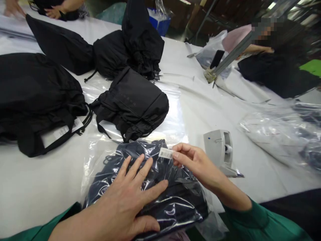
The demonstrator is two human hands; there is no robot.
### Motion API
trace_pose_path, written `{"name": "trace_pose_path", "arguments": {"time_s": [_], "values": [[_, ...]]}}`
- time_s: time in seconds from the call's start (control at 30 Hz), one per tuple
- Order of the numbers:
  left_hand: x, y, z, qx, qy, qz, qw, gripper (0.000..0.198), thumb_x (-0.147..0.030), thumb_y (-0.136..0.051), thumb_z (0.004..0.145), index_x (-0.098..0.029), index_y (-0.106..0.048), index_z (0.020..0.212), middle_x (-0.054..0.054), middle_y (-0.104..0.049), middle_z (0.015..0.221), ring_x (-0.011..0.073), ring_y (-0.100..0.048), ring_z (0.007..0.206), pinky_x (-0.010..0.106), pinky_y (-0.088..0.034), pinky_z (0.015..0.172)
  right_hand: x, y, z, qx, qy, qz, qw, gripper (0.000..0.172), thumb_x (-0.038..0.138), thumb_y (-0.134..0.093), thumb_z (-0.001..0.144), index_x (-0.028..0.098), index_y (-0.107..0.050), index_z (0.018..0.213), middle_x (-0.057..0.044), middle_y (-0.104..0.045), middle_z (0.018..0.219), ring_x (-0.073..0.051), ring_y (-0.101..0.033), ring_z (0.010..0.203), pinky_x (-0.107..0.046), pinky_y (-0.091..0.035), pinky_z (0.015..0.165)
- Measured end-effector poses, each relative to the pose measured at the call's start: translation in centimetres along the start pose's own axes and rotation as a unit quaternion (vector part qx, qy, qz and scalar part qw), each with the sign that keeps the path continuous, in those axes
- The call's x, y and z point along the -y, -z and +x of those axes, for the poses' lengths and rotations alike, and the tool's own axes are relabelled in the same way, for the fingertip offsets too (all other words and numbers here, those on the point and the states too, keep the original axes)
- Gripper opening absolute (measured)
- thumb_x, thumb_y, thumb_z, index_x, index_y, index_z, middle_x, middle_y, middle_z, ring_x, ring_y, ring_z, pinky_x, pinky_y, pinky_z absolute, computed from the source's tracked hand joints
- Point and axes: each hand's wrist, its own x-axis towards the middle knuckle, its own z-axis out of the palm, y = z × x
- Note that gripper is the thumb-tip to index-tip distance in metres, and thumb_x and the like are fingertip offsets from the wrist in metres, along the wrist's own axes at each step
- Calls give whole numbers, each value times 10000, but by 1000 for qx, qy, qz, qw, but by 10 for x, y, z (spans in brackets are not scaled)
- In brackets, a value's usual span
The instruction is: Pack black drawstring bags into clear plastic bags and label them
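Note:
In front of me a clear plastic bag (173, 204) with a dark folded item inside lies on the white table. My left hand (132, 194) rests flat on it with the fingers spread. Between thumb and fingertips, my right hand (192, 159) pinches a small white barcode sticker (165, 153) just above the bag's upper part. A grey tape dispenser (217, 149) stands right of my right hand. Just beyond the bag, a black backpack (135, 103) lies on clear plastic.
More black bags (40, 90) lie at the left and further back (137, 43). A slanted metal post (233, 53) rises at the right, near a phone (217, 59). Plastic-wrapped goods (283, 134) lie at the right edge. Other people work across the table.

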Motion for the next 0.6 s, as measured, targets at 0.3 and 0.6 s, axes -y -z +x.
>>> {"name": "trace_pose_path", "arguments": {"time_s": [0.3, 0.6], "values": [[9, 9, -4, 51, 1, -30, 998, 779, -738, -500, 814, -430, -277, 1494, 154, -260, 1575, 514, -157, 1418, 824, -138, 1014, 1, -21, 3, 68, -95, 154, 981, 287, 417, -767, 759, 169, -629, 797, -29, -670, 824, -154, -662, 789, -256, -532, 716], [9, 15, -6, 69, 21, -65, 995, 738, -705, -602, 774, -457, -390, 1436, 98, -264, 1584, 506, -137, 1428, 812, -171, 1022, -27, -18, 6, 19, -169, 157, 973, 308, 400, -812, 714, 163, -623, 770, -5, -664, 714, -93, -642, 636, -172, -503, 590]]}}
